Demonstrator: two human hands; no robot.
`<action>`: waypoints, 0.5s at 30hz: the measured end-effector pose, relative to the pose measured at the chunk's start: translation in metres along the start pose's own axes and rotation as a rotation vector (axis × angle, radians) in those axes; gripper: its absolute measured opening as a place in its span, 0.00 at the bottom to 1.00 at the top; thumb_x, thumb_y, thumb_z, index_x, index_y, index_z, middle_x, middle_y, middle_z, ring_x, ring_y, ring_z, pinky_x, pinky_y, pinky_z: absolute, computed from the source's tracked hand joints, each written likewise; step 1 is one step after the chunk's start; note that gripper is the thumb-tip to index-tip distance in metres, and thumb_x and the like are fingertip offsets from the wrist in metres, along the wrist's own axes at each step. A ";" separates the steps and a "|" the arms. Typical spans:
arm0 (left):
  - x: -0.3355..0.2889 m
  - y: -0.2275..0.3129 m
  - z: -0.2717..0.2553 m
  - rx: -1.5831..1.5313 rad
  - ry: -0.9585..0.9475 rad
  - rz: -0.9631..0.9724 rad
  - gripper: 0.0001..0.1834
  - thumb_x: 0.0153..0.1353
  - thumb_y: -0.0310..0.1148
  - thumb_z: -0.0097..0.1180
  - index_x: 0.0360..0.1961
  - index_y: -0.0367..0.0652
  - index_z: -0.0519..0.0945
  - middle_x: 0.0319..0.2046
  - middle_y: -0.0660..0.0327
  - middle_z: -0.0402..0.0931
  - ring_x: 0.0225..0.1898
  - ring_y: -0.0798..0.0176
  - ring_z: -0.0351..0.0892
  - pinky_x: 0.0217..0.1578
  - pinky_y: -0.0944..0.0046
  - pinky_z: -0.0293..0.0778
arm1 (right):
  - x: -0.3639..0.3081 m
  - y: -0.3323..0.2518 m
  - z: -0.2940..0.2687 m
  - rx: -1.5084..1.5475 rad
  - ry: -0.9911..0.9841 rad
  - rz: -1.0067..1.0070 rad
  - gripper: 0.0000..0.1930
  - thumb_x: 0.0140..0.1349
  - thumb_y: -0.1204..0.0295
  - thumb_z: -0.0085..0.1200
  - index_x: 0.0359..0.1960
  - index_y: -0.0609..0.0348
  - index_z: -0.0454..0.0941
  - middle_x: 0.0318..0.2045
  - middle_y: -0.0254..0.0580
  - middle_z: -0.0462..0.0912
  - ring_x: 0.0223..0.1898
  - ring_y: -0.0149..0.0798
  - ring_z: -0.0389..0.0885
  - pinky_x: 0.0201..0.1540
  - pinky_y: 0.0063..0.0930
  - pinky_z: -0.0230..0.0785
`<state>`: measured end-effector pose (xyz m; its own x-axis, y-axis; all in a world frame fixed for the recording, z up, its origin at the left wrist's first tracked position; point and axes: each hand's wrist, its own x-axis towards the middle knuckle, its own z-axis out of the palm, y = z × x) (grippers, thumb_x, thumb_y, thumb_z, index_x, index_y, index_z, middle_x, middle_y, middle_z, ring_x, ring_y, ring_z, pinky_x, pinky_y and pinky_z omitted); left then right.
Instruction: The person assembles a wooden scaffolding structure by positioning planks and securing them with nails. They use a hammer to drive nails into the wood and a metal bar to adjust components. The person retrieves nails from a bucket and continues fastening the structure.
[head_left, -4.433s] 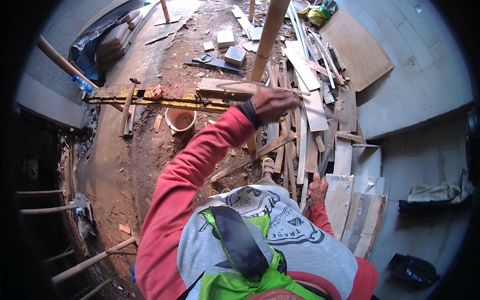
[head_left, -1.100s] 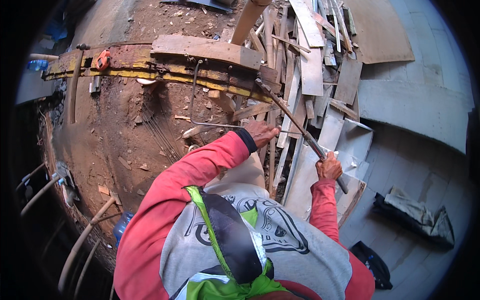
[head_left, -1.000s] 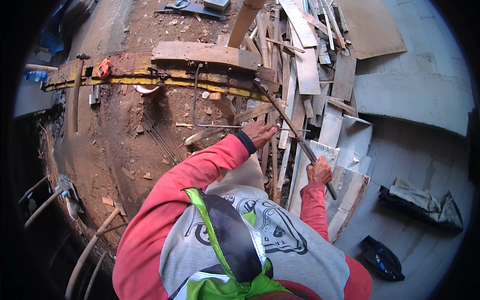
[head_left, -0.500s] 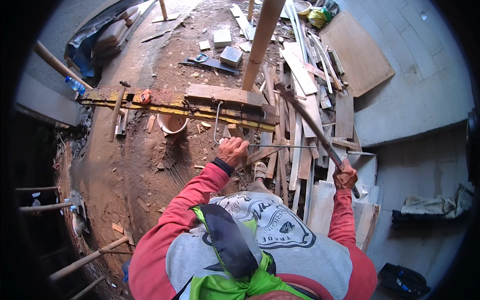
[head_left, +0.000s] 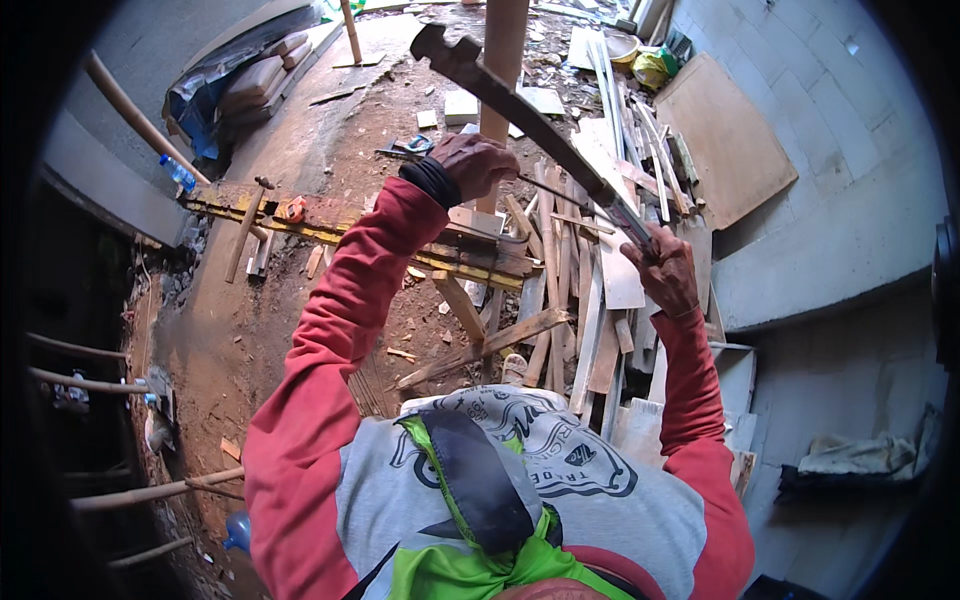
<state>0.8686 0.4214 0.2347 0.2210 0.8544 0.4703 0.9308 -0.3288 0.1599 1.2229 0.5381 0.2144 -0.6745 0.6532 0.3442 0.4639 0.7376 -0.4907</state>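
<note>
My left hand is raised above the bench, fingers closed on a thin steel rod that slants right and down toward the bar in my other hand. In my right hand is a rebar bender, a long dark steel bar with a notched head. It tilts up to the far left, its head in the air beyond my left hand. Below my arms lies the yellow-edged wooden beam of the bench, partly hidden by my left sleeve. On it rest a hammer and an orange tape measure.
Loose planks pile up on the right, near a leaning plywood sheet and a block wall. A bamboo post stands ahead. Beyond the bench lie a handsaw and pale blocks. Bamboo poles jut in at left.
My left hand has risen from the bench's near edge to above its far side, taking the rod along. The rebar bender has come up and left, its head now higher.
</note>
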 end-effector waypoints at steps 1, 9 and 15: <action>-0.001 -0.001 -0.005 -0.031 -0.061 -0.042 0.06 0.60 0.35 0.61 0.37 0.50 0.86 0.32 0.58 0.84 0.36 0.48 0.84 0.37 0.52 0.78 | 0.006 0.000 0.002 0.052 -0.018 -0.017 0.20 0.55 0.66 0.71 0.47 0.59 0.83 0.25 0.46 0.84 0.25 0.39 0.83 0.30 0.38 0.70; -0.064 0.003 -0.013 0.208 0.483 -0.261 0.14 0.60 0.40 0.65 0.44 0.45 0.84 0.48 0.53 0.80 0.54 0.46 0.78 0.54 0.51 0.74 | 0.013 -0.022 0.057 0.225 -0.228 -0.177 0.15 0.54 0.68 0.70 0.36 0.63 0.78 0.22 0.50 0.77 0.24 0.43 0.78 0.29 0.35 0.68; -0.230 -0.018 0.156 -1.197 0.957 -1.376 0.50 0.62 0.62 0.61 0.74 0.48 0.51 0.69 0.45 0.59 0.69 0.44 0.63 0.60 0.37 0.68 | -0.008 -0.037 0.105 0.722 -0.350 0.256 0.11 0.60 0.68 0.67 0.26 0.58 0.78 0.19 0.28 0.75 0.21 0.23 0.72 0.23 0.23 0.63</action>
<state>0.8463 0.2938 -0.0111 -0.8658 0.4115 -0.2847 -0.3815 -0.1748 0.9077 1.1506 0.4882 0.1454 -0.7930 0.6065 -0.0570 0.2254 0.2053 -0.9524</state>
